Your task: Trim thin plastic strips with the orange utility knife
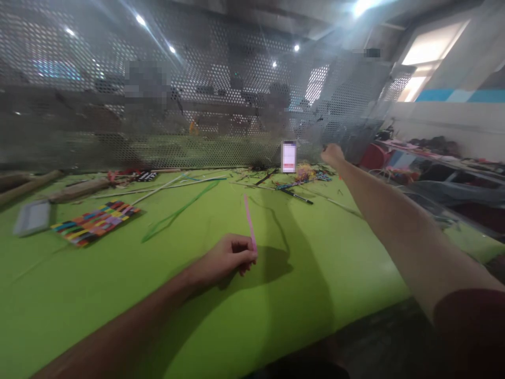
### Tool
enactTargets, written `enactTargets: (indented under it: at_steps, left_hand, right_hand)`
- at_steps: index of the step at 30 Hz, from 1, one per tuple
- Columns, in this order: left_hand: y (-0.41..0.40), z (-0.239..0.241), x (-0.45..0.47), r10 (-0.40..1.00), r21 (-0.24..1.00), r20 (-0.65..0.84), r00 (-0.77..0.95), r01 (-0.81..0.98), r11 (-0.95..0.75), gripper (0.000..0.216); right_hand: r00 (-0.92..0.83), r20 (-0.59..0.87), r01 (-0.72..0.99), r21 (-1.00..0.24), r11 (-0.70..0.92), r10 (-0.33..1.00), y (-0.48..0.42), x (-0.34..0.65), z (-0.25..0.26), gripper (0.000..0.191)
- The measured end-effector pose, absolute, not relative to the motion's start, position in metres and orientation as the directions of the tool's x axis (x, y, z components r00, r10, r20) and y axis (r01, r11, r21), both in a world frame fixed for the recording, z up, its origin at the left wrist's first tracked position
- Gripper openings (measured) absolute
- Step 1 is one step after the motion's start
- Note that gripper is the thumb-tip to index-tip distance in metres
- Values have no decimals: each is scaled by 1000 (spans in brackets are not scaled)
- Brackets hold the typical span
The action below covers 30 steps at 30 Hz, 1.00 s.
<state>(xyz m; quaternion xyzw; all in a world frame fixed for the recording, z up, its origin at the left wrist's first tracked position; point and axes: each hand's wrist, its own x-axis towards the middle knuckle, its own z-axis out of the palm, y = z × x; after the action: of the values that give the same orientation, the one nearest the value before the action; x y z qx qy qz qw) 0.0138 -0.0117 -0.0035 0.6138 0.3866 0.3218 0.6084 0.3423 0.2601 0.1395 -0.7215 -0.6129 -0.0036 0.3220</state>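
Over the green table (pixel 118 295), no writing can be read: the small upright card (pixel 289 156) at the far edge is blurred out. Left hand (pixel 226 259) sits low at centre, thumb and fingers pinching the bottom end of a thin pink strip (pixel 249 218) that slants up and away above the tabletop. Right hand (pixel 332 155) is stretched far out, curled by the perforated screen (pixel 221 105), just right of the card; whether it grips anything, I cannot tell. A long green strip (pixel 181 209) and a striped woven mat (pixel 94 223) lie to the left, a grey tray (pixel 32 217) beyond, and a black pen (pixel 296 196) between the arms.
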Motion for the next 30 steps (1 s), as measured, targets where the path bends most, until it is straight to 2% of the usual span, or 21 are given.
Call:
enactTargets:
  at_steps: [2, 4, 6, 8, 9, 11, 14, 16, 18, 21, 25, 30]
  left_hand:
    - [-10, -5, 14, 872, 997, -60, 486, 68, 31, 22]
    - [-9, -6, 16, 878, 998, -45, 477, 58, 20, 24]
    - [-7, -6, 17, 884, 999, -26, 466, 48, 4, 24]
    - [-5, -6, 18, 895, 999, -13, 445, 46, -8, 23]
    - [-5, -5, 17, 904, 998, -7, 428, 54, -18, 22]
    - [-3, -3, 14, 917, 993, 7, 399, 108, -55, 19]
    - [3, 0, 4, 912, 938, 59, 407, 289, -190, 14]
    - [8, 2, -3, 890, 855, 134, 436, 403, -326, 15]
    - [13, 2, -9, 864, 780, 202, 462, 457, -427, 17]
    - [21, 0, -13, 863, 745, 205, 461, 498, -443, 17]
    - [32, -4, -20, 913, 742, 202, 354, 553, -378, 17]
    - [54, -8, -45, 942, 706, 286, 173, 627, -330, 17]
  right_hand:
    - [298, 439, 881, -468, -67, 848, 252, 334, 151, 60]
    - [276, 476, 888, -458, -32, 835, 242, 320, 162, 59]
    - [178, 479, 901, -430, 54, 859, 225, 301, 168, 54]
    - [11, 418, 891, -417, 181, 908, 199, 278, 165, 46]
    - [-72, 361, 873, -428, 234, 930, 183, 265, 160, 39]
    - [-355, 138, 750, -548, 369, 925, 147, 238, 143, 30]
    - [-607, -115, 615, -695, 372, 786, 102, 199, 113, 29]
    - [-678, -165, 528, -788, 318, 717, 87, 178, 99, 32]
    - [-664, -142, 425, -879, 215, 734, 86, 164, 97, 27]
    - [-586, -45, 280, -948, 151, 809, 99, 162, 114, 19]
    - [-505, 153, 176, -945, 274, 849, 107, 180, 150, 22]
    - [-581, 300, 94, -899, 428, 757, 79, 197, 164, 14]
